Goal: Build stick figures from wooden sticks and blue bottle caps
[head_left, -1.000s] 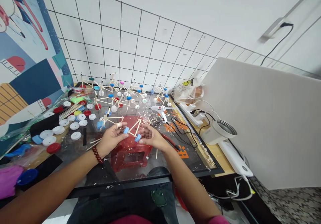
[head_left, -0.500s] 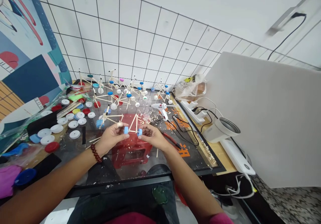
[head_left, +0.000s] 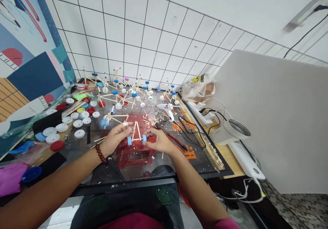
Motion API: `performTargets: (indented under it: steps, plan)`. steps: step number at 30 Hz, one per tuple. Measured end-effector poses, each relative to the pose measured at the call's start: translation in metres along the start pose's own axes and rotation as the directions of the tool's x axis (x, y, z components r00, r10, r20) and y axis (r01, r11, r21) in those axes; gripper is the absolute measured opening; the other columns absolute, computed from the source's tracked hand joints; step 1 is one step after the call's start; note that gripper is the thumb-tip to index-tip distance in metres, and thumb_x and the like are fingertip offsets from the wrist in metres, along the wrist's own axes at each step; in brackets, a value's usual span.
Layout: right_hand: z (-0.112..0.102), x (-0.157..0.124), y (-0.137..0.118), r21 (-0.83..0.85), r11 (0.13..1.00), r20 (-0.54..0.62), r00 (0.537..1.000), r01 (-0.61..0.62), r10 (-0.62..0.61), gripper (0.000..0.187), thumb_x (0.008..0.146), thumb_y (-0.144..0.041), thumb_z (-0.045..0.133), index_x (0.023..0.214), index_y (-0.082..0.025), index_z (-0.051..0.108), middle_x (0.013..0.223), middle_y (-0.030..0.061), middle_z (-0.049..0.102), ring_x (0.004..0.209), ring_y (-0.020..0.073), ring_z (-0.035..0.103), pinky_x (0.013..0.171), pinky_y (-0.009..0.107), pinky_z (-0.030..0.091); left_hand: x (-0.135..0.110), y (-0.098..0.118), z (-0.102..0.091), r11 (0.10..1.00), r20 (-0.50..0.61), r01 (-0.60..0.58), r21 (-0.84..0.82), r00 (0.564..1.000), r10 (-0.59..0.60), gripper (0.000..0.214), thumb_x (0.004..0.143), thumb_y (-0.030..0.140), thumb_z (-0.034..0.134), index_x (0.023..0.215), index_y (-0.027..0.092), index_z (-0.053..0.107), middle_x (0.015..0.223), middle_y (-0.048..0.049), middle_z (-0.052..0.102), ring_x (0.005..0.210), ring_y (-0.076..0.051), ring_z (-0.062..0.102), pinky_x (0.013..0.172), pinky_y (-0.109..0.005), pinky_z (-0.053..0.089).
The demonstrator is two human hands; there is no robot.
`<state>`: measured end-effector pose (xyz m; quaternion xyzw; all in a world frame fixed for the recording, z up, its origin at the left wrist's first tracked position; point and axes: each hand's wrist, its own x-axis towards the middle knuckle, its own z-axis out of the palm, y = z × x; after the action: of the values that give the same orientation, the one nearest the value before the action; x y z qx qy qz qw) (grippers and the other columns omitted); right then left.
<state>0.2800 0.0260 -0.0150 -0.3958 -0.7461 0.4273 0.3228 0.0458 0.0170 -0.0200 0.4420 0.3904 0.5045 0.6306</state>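
Observation:
A triangular frame of wooden sticks (head_left: 136,130) has a blue bottle-cap wheel (head_left: 129,140) at its lower left and another blue bottle-cap wheel (head_left: 144,138) at its lower right. My right hand (head_left: 157,140) pinches the right wheel between thumb and fingers. Beside the left stick, my left hand (head_left: 115,137) has thumb and fingers slightly apart, off the left wheel; whether a fingertip touches the stick is hard to see. Just behind my left hand lies another stick frame (head_left: 120,116) with a blue cap wheel (head_left: 104,123).
Several finished stick-and-cap models (head_left: 133,95) stand at the back. A glue gun (head_left: 166,109) and red-handled pliers (head_left: 178,142) lie on the right among wood scraps. Loose bottle caps (head_left: 79,133) spread on the left. A power strip (head_left: 200,112) and white can (head_left: 230,133) sit far right.
My left hand has let go of the left wheel and moved up beside the stick frame. My right hand still grips the right wheel. The view has shifted slightly.

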Motion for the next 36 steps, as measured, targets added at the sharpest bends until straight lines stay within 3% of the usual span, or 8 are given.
performTargets:
  steps: [3, 7, 11, 16, 21, 36]
  plan:
    - [0.001, 0.000, -0.001, -0.052, 0.998, -0.028, 0.999, 0.024, -0.026, 0.028, 0.072, -0.028, 0.075, 0.095, -0.017, 0.064, 0.084, 0.0008, 0.069, 0.079, 0.0149, 0.064, 0.081, 0.031, 0.052, 0.000, 0.000, -0.001, 1.000, -0.009, -0.001, 0.016, 1.000, 0.001, 0.050, 0.073, 0.042, 0.082, 0.116, 0.019, 0.070, 0.101, -0.0066, 0.074, 0.095, -0.020, 0.069, 0.090, -0.036, 0.054]
    - [-0.001, 0.000, 0.000, -0.189, 0.971, -0.050, 0.986, 0.148, -0.160, 0.024, 0.073, -0.029, 0.075, 0.094, -0.018, 0.068, 0.086, 0.0020, 0.072, 0.079, 0.0162, 0.066, 0.078, 0.030, 0.053, 0.000, -0.001, -0.003, 0.998, 0.014, -0.039, 0.059, 0.999, 0.038, 0.052, 0.068, 0.026, 0.084, 0.117, 0.019, 0.068, 0.107, -0.0071, 0.072, 0.099, -0.021, 0.068, 0.093, -0.039, 0.054]
    - [-0.004, -0.001, 0.004, -0.356, 0.905, -0.021, 0.966, 0.233, -0.257, 0.024, 0.071, -0.029, 0.077, 0.092, -0.020, 0.069, 0.095, 0.0050, 0.075, 0.089, 0.0202, 0.069, 0.087, 0.035, 0.050, 0.000, -0.002, -0.003, 0.998, 0.061, -0.061, 0.034, 0.996, 0.059, 0.056, 0.064, 0.013, 0.078, 0.118, 0.020, 0.067, 0.109, -0.0076, 0.071, 0.101, -0.022, 0.068, 0.098, -0.044, 0.053]
    - [-0.006, -0.002, 0.008, -0.488, 0.840, -0.055, 0.952, 0.237, -0.301, 0.030, 0.069, -0.027, 0.077, 0.096, -0.023, 0.067, 0.104, 0.0049, 0.075, 0.102, 0.0236, 0.067, 0.095, 0.039, 0.042, 0.001, -0.001, -0.003, 0.998, 0.053, -0.066, 0.005, 0.996, 0.065, 0.064, 0.057, 0.005, 0.069, 0.119, 0.021, 0.065, 0.110, -0.0074, 0.071, 0.109, -0.025, 0.067, 0.106, -0.049, 0.047]
    - [-0.006, -0.002, 0.008, -0.560, 0.806, -0.099, 0.950, 0.192, -0.295, 0.029, 0.069, -0.026, 0.075, 0.096, -0.022, 0.066, 0.102, 0.0044, 0.074, 0.099, 0.0233, 0.066, 0.093, 0.039, 0.037, 0.001, -0.001, -0.004, 0.997, 0.041, -0.066, 0.041, 0.997, 0.064, 0.066, 0.056, 0.003, 0.067, 0.119, 0.021, 0.064, 0.113, -0.0071, 0.070, 0.114, -0.026, 0.065, 0.112, -0.051, 0.042]
    - [-0.008, -0.001, 0.008, -0.615, 0.759, -0.068, 0.945, 0.213, -0.321, 0.025, 0.076, -0.032, 0.074, 0.098, -0.022, 0.067, 0.100, 0.0044, 0.075, 0.095, 0.0224, 0.066, 0.090, 0.038, 0.035, 0.001, 0.000, -0.003, 0.998, 0.025, -0.016, 0.058, 1.000, 0.014, 0.072, 0.052, 0.001, 0.064, 0.121, 0.022, 0.062, 0.115, -0.0062, 0.069, 0.123, -0.026, 0.060, 0.118, -0.050, 0.034]
